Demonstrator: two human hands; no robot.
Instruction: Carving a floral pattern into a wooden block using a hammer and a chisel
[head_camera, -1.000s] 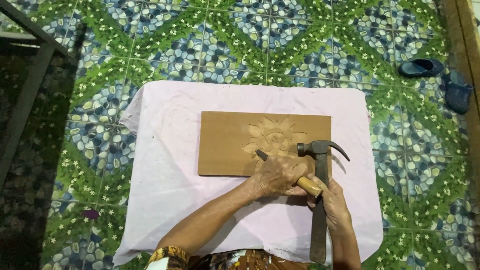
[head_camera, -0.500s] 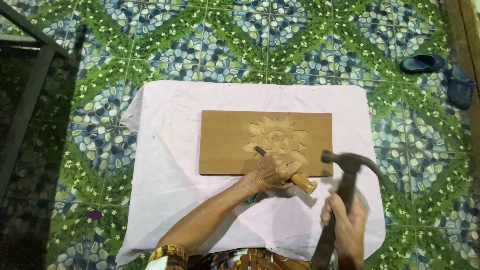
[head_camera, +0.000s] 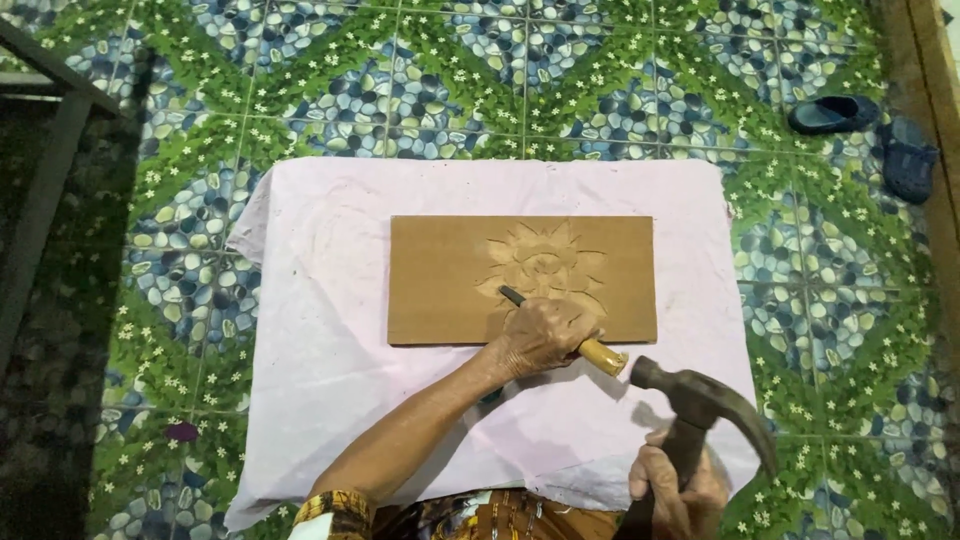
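My left hand (head_camera: 540, 340) grips one chisel (head_camera: 560, 330) on one carved board (head_camera: 450, 280); my right hand (head_camera: 675, 490) clutches one hammer (head_camera: 700, 400), just right of the chisel's butt.

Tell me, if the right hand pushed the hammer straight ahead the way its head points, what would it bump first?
Probably the yellow butt of the chisel, gripped in the left hand. The hammer in the right hand faces it closely, though depth is unclear.
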